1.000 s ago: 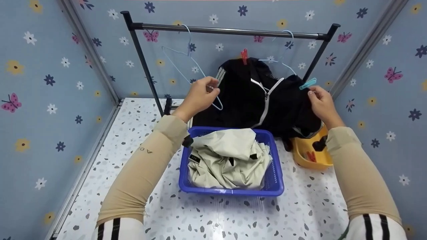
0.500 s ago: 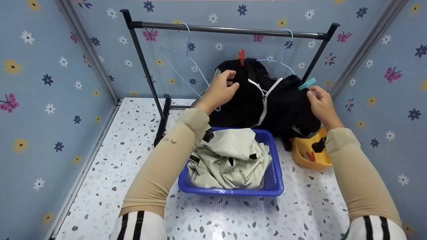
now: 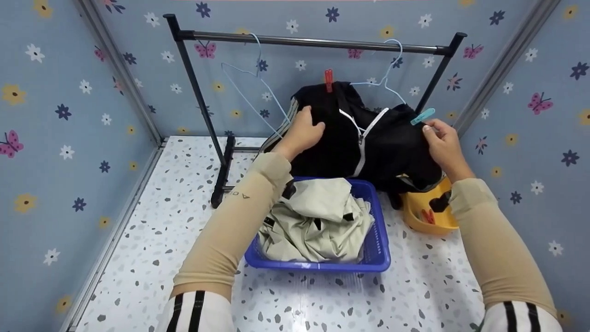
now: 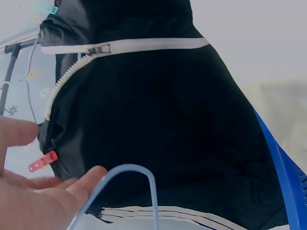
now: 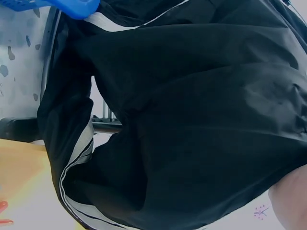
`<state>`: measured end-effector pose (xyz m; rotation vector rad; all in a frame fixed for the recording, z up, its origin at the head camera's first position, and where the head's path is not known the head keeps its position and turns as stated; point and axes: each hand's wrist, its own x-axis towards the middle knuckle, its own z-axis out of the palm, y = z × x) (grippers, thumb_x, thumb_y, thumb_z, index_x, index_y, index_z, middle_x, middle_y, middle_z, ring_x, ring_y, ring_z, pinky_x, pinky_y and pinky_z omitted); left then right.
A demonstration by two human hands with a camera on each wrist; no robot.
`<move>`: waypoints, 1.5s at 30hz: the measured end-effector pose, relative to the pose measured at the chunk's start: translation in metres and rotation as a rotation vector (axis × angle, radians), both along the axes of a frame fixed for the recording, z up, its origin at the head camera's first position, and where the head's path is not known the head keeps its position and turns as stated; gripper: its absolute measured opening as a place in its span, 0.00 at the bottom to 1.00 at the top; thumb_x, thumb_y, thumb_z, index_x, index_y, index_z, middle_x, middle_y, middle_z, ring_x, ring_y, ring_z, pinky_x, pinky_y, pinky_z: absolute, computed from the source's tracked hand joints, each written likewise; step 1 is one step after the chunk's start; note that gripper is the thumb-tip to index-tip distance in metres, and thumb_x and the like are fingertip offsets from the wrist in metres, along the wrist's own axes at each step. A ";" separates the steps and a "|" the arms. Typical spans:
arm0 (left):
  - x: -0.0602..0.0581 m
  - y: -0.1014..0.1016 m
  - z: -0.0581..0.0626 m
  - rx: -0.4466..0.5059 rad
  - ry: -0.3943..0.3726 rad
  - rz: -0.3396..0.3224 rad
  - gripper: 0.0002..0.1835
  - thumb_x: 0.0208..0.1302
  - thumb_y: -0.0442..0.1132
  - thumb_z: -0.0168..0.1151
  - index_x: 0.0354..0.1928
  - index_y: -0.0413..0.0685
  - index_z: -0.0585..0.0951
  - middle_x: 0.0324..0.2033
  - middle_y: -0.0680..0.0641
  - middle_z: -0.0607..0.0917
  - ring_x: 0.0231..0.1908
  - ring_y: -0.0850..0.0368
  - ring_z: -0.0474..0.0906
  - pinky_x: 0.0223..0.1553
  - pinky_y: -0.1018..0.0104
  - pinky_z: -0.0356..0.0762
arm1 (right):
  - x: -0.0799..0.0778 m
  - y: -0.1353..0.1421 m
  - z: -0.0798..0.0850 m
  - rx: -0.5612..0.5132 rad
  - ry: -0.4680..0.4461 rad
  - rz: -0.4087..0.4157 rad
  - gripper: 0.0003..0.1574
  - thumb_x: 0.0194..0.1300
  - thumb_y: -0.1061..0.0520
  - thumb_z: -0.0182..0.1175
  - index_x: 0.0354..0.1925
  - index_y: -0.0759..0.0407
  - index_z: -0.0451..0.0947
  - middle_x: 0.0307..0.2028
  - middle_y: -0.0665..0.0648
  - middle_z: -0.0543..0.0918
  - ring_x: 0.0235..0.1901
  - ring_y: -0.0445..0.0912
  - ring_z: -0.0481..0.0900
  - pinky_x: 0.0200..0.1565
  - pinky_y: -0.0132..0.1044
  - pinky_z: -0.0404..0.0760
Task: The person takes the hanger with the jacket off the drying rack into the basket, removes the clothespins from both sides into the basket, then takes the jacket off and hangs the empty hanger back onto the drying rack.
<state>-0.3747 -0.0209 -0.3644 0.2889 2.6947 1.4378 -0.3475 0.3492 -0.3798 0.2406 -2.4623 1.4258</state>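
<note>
A black zip jacket (image 3: 332, 147) with a white zipper hangs from a light blue hanger (image 3: 386, 76) on the rack's right side. My right hand (image 3: 443, 143) pinches its right shoulder, just under a teal clothespin (image 3: 422, 116). Over the jacket's left part reaches my left hand (image 3: 303, 130), thumb spread from fairly straight fingers, holding nothing visible. A red clothespin (image 3: 328, 80) grips the fabric near the collar. The corner of a second blue hanger (image 4: 132, 167) lies close by my left fingers in the left wrist view. Just a bit of my right hand (image 5: 290, 199) enters the right wrist view.
The black clothes rack (image 3: 299, 40) spans the back, its second hanger (image 3: 258, 64) carrying no garment. In front stands a blue basket (image 3: 318, 266) with a crumpled pale garment (image 3: 318, 221). A yellow basin (image 3: 431, 229) with red clothespins (image 3: 428, 216) sits at right. Flowered walls enclose both sides.
My left hand has moved right, from beside the left hanger to in front of the jacket's left part. The jacket and red clothespin have shifted slightly left. My right hand keeps its pinch.
</note>
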 end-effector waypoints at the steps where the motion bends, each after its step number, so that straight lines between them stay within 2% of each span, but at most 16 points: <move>1: 0.003 -0.001 0.002 -0.001 -0.003 0.015 0.41 0.89 0.44 0.47 0.91 0.35 0.45 0.93 0.36 0.48 0.93 0.44 0.44 0.94 0.56 0.46 | -0.003 0.002 -0.002 0.000 0.002 0.000 0.17 0.90 0.57 0.48 0.50 0.69 0.77 0.31 0.39 0.73 0.30 0.36 0.71 0.39 0.29 0.72; 4: 0.005 -0.003 0.003 0.002 -0.004 0.053 0.42 0.88 0.43 0.45 0.92 0.36 0.40 0.93 0.37 0.43 0.94 0.46 0.40 0.94 0.58 0.42 | -0.012 0.010 -0.009 -0.005 0.014 0.000 0.17 0.91 0.56 0.49 0.49 0.68 0.78 0.29 0.38 0.71 0.29 0.35 0.70 0.38 0.29 0.71; 6: 0.003 -0.007 0.002 0.021 0.006 0.069 0.44 0.88 0.43 0.49 0.92 0.36 0.40 0.93 0.36 0.43 0.94 0.45 0.39 0.94 0.56 0.42 | -0.015 0.014 -0.011 -0.009 0.025 0.009 0.18 0.91 0.56 0.49 0.48 0.68 0.78 0.28 0.37 0.71 0.28 0.35 0.69 0.37 0.29 0.70; 11: -0.011 -0.018 -0.002 0.018 0.065 0.095 0.46 0.85 0.41 0.57 0.92 0.37 0.45 0.92 0.35 0.49 0.93 0.42 0.46 0.94 0.53 0.48 | -0.014 0.014 -0.010 -0.079 0.043 0.027 0.17 0.89 0.57 0.52 0.45 0.68 0.80 0.24 0.38 0.72 0.25 0.35 0.70 0.34 0.28 0.71; 15: -0.023 -0.027 -0.004 0.026 0.111 0.102 0.45 0.84 0.41 0.59 0.91 0.38 0.49 0.91 0.36 0.54 0.92 0.42 0.51 0.93 0.53 0.51 | -0.010 0.012 -0.007 -0.142 0.045 0.056 0.16 0.88 0.58 0.55 0.43 0.65 0.82 0.22 0.39 0.74 0.24 0.35 0.72 0.32 0.27 0.72; 20: -0.032 -0.036 -0.002 0.050 0.100 0.096 0.50 0.82 0.40 0.63 0.93 0.43 0.45 0.93 0.40 0.49 0.93 0.44 0.48 0.93 0.53 0.50 | -0.007 0.011 -0.006 -0.164 0.023 0.086 0.17 0.89 0.56 0.54 0.41 0.59 0.84 0.24 0.40 0.76 0.25 0.37 0.73 0.32 0.28 0.74; 24: -0.037 -0.039 0.003 0.035 0.063 0.073 0.55 0.79 0.38 0.67 0.94 0.48 0.41 0.94 0.45 0.44 0.94 0.48 0.41 0.94 0.54 0.45 | -0.006 0.011 -0.005 -0.180 0.013 0.097 0.17 0.89 0.57 0.54 0.40 0.56 0.84 0.25 0.41 0.77 0.25 0.37 0.74 0.32 0.28 0.74; 27: -0.040 -0.038 0.010 0.006 0.053 0.057 0.55 0.78 0.37 0.68 0.94 0.51 0.42 0.94 0.46 0.44 0.94 0.49 0.41 0.94 0.54 0.44 | -0.006 0.010 -0.004 -0.184 0.014 0.110 0.17 0.89 0.56 0.54 0.40 0.55 0.84 0.25 0.41 0.78 0.26 0.38 0.74 0.32 0.28 0.75; 32: -0.047 -0.034 0.020 -0.036 0.048 0.068 0.50 0.80 0.37 0.66 0.93 0.47 0.47 0.93 0.43 0.49 0.93 0.47 0.45 0.94 0.54 0.46 | -0.005 0.008 -0.002 -0.187 0.032 0.116 0.17 0.89 0.56 0.55 0.40 0.57 0.83 0.25 0.42 0.77 0.25 0.38 0.75 0.32 0.28 0.74; 36: -0.051 -0.031 0.024 0.010 0.057 0.111 0.44 0.82 0.35 0.61 0.92 0.42 0.53 0.93 0.39 0.52 0.93 0.45 0.46 0.94 0.54 0.48 | -0.004 0.005 0.000 -0.166 0.066 0.078 0.17 0.89 0.57 0.54 0.40 0.61 0.82 0.23 0.41 0.74 0.24 0.37 0.72 0.31 0.28 0.72; 42: -0.053 -0.029 0.032 0.110 0.143 0.134 0.40 0.82 0.34 0.58 0.90 0.39 0.58 0.88 0.36 0.64 0.85 0.44 0.68 0.87 0.57 0.66 | -0.009 0.001 0.008 -0.129 0.155 -0.008 0.16 0.88 0.59 0.54 0.39 0.63 0.80 0.23 0.40 0.69 0.24 0.36 0.68 0.32 0.29 0.68; 45: -0.053 -0.030 0.039 0.110 0.178 0.124 0.40 0.81 0.34 0.58 0.90 0.38 0.57 0.86 0.36 0.66 0.82 0.44 0.71 0.86 0.59 0.68 | -0.012 0.000 0.013 -0.111 0.192 -0.020 0.15 0.88 0.59 0.54 0.39 0.60 0.80 0.23 0.40 0.68 0.24 0.36 0.67 0.33 0.29 0.66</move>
